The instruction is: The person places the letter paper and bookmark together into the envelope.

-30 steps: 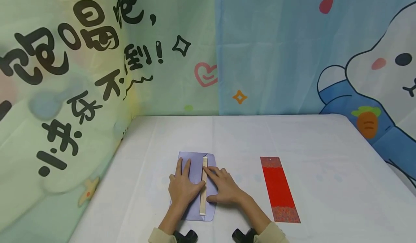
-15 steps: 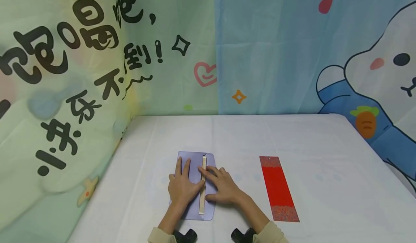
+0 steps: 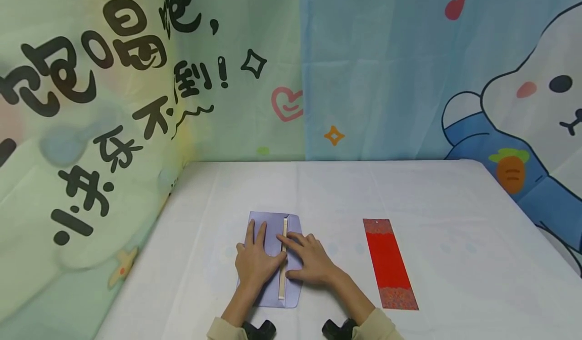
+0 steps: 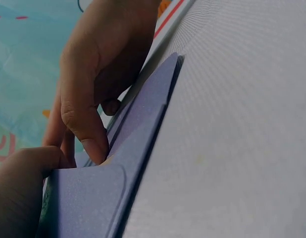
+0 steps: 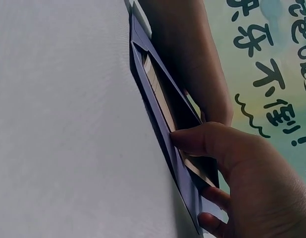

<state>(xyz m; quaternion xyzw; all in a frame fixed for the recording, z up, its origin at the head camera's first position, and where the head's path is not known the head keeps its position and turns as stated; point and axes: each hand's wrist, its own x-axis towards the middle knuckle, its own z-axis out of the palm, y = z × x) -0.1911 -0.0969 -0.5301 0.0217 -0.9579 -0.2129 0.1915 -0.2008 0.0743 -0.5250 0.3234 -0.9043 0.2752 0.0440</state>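
A purple envelope-like folder lies on the white cloth. In the right wrist view, a beige strip runs along its long opening, between two purple walls. My left hand rests on the folder's left part, fingers straight, with its thumb at the strip. From the right, my right hand touches the folder; its index finger crosses the strip. The right thumb presses at the opening's rim, apart from the index fingertip. What lies under my fingers is hidden.
A red strip of card with patterned ends lies to the right on the white-covered table. Printed cloth curtains stand behind and at the left. Dark wrist mounts show near my sleeves.
My right index finger has slid left across the beige strip, and the right thumb has shifted slightly left. My left hand and the red card stay in place.
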